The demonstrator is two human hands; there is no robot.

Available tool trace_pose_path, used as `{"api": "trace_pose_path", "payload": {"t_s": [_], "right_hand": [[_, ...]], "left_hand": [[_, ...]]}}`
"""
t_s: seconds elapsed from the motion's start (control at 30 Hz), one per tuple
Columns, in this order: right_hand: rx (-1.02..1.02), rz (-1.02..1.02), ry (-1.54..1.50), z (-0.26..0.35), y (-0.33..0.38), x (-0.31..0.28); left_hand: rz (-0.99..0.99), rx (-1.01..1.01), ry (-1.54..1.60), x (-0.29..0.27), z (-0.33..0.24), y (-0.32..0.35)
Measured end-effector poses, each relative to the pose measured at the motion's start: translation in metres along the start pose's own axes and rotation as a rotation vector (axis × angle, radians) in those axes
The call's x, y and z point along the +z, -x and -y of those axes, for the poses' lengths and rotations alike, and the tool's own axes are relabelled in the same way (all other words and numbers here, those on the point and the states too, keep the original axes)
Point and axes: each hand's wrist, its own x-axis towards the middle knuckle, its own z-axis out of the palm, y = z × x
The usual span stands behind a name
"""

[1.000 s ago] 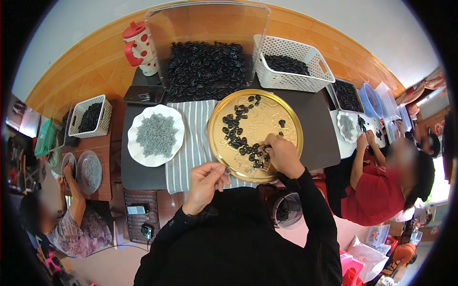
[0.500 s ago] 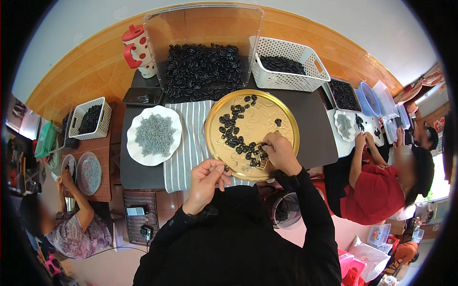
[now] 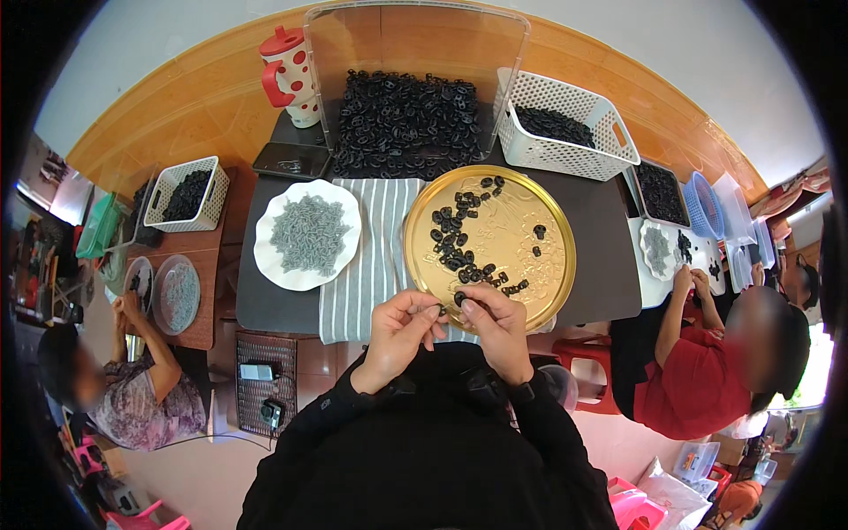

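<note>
My right hand has just come back from the far side of the tray to meet my left, so both now work close together over the tray's near edge. I take that as a change from picking up to working on pieces between the fingertips.

My left hand stays where it was, fingers curled, thumb and fingertips closed on a small dark piece. The right is loosely curled, its fingertips seemingly pinching a black oval piece just beside it; I cannot tell whether the two touch.

Right ahead of my hands, loose black pieces lie scattered on the round gold tray, mostly before the fingertips. Left of my left hand, past the striped cloth, a white plate of small grey pieces stands on the tabletop. Well beyond both hands, more black pieces fill a clear bin.
</note>
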Motion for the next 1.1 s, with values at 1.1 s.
{"api": "trace_pose_path", "payload": {"t_s": [1.1], "right_hand": [[0.010,0.054,0.010,-0.002,0.003,0.011]], "left_hand": [[0.062,-0.003,0.035,-0.008,0.002,0.004]]}}
